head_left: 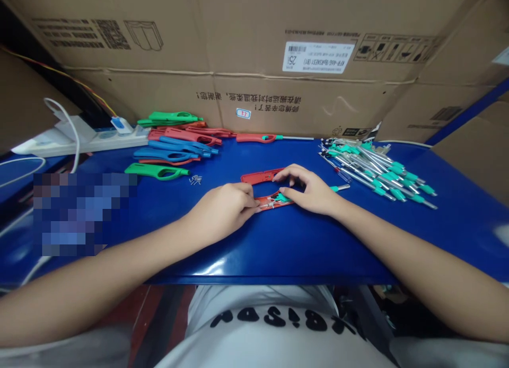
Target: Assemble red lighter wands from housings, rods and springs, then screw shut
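An orange-red lighter half-shell (267,205) lies open side up on the blue table in front of me. A green piece (283,198) and thin light-coloured parts sit inside it. My left hand (234,202) is closed in a pinch at the shell's left end. My right hand (310,190) curls over the right end, its thumb pressed on the shell near the green piece. Just behind lies a second red half-shell (254,177), close to my right fingertips. A metal rod (342,187) with a green sleeve sticks out past my right hand.
At the back left are piled green, red and blue lighter handles (170,148), with small screws (195,180) nearby. A red lighter (256,138) with a metal rod lies at the back. Several green-sleeved rods (382,172) fill the right. A cardboard box (159,87) stands behind; a power strip (91,141) lies left.
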`<state>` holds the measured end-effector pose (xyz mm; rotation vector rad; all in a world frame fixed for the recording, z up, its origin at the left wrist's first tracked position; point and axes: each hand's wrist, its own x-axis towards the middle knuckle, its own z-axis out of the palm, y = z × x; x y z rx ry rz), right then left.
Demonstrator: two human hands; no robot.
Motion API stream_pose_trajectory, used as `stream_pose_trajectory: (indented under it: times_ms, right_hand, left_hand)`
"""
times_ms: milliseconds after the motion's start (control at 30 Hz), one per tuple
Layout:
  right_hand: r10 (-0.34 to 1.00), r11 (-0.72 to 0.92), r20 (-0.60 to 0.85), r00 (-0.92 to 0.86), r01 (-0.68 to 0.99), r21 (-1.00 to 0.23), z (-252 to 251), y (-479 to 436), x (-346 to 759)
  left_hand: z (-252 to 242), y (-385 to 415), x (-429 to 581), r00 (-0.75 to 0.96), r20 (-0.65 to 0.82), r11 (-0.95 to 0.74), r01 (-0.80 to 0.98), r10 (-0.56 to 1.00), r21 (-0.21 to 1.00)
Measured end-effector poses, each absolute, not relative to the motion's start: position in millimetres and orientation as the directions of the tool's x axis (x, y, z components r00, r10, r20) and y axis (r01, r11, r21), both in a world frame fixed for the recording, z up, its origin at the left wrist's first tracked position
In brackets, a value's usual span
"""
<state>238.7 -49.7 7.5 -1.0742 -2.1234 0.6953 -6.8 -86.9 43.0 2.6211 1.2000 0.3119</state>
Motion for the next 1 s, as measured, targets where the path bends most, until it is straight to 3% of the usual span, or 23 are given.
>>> stream_pose_trajectory:
  times_ms: [133, 500, 800, 867, 1000]
  right_hand:
    - [0.813, 0.565, 0.312, -0.491, 0.539, -0.624, 6.4, -52.3, 237.6]
    - [0.831, 0.551, 0.28, -0.48, 0.649, -0.524, 10.3, -57.2, 236.1]
    - [0.813, 0.578, 0.396, -0.427, 0.509, -0.638, 18.6, -53.4, 240.8]
    - [0.82, 0.568, 0.377, -0.432, 0.524, -0.635, 27.1, -52.9, 248.0]
    - [0.744, 0.603, 0.197, -0.639, 0.514, -0.611, 43.4, -54.7, 264.7]
  left_hand:
    - [39.9, -80.5, -8.5, 0.649, 0.117, -0.631, 0.657, 0.752, 0.412]
    - [40.9, -76.8, -9.8, 0.615, 0.135, -0.572, 0.6, 0.777, 0.559]
    - [44.3, -76.2, -5.9, 0.574, 0.078, -0.509, 0.646, 0.815, 0.568]
    - [44.2, -75.4, -6.8, 0.564, 0.057, -0.487, 0.652, 0.824, 0.581]
    - [44.2, -72.5, -9.8, 0.548, 0.056, -0.452, 0.622, 0.834, 0.64]
